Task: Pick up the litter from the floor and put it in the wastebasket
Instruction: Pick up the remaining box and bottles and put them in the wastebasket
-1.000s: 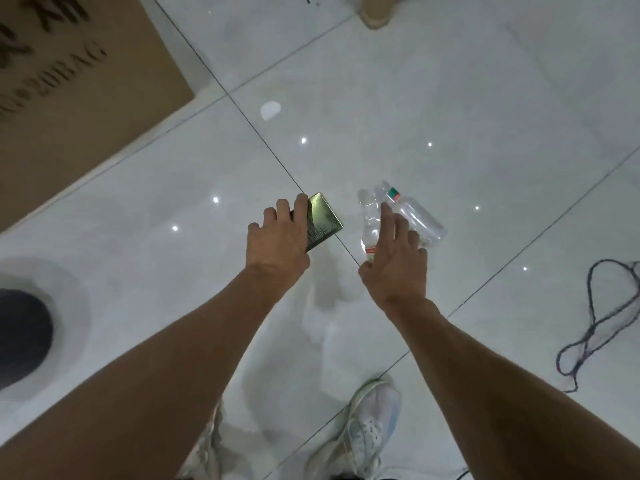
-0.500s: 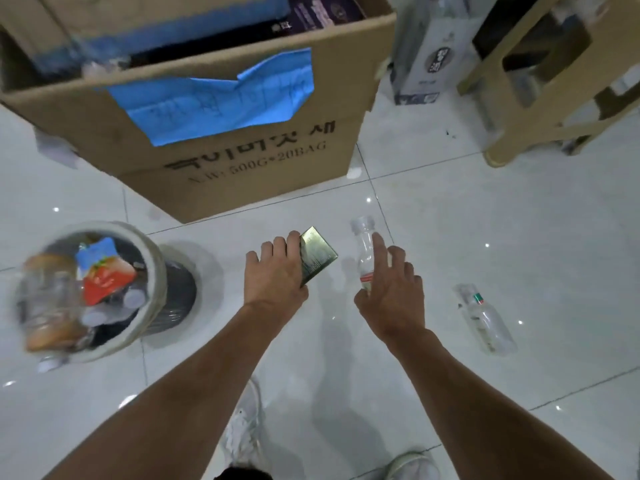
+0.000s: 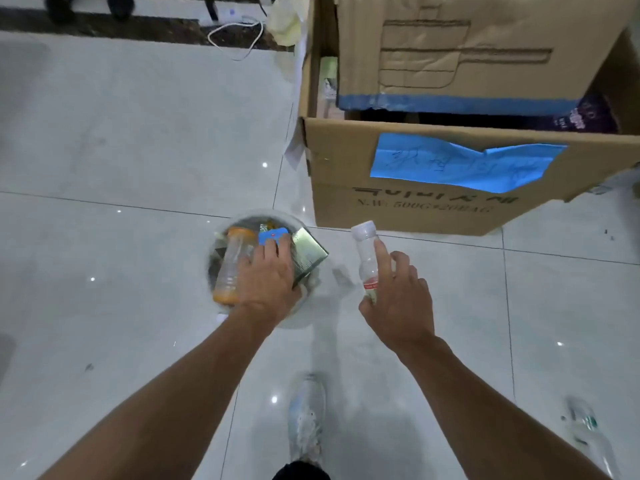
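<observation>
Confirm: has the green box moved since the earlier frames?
Yes. The green box, earlier right of the wastebasket, is now over its opening.

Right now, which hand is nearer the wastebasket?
Left. The left hand, holding the green box, is over the wastebasket; the right hand, gripping the clear bottle, is off to its right.

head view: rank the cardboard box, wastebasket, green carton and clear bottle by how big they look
1. cardboard box
2. wastebasket
3. green carton and clear bottle look about alike. The left hand hides part of the carton, so I won't rank those two.
</observation>
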Demonstrator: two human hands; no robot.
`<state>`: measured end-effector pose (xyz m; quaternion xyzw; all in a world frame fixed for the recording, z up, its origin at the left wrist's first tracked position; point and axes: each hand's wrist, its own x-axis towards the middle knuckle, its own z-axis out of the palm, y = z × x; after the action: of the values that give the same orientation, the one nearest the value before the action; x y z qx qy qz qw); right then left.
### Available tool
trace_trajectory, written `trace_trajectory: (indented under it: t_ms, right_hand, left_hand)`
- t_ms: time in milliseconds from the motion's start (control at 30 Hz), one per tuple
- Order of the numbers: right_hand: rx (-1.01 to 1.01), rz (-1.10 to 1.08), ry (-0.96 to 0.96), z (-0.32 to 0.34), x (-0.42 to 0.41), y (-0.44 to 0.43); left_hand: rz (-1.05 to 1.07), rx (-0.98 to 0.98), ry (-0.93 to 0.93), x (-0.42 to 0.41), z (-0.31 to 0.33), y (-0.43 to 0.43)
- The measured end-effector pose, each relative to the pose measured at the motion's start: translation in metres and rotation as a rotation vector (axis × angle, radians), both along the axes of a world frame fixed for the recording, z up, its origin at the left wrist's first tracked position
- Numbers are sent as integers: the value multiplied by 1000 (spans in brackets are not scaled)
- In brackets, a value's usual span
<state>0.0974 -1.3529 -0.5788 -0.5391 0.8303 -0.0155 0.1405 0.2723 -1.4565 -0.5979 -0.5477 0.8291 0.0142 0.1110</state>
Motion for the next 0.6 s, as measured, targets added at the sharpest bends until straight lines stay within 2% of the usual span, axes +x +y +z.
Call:
trace_trajectory:
  t_ms: [100,233,600]
  right_hand:
    - [-4,68,-15,-4,29,-30]
    - [-18,103,-45,-16,55,-61]
    - [-10,78,-170,-71,77,-89]
  left_hand:
    - [114,8,-7,42,-4,-16]
    - [145,14,-32,76,-19,-27]
    - [-4,108,0,73,-80,-14]
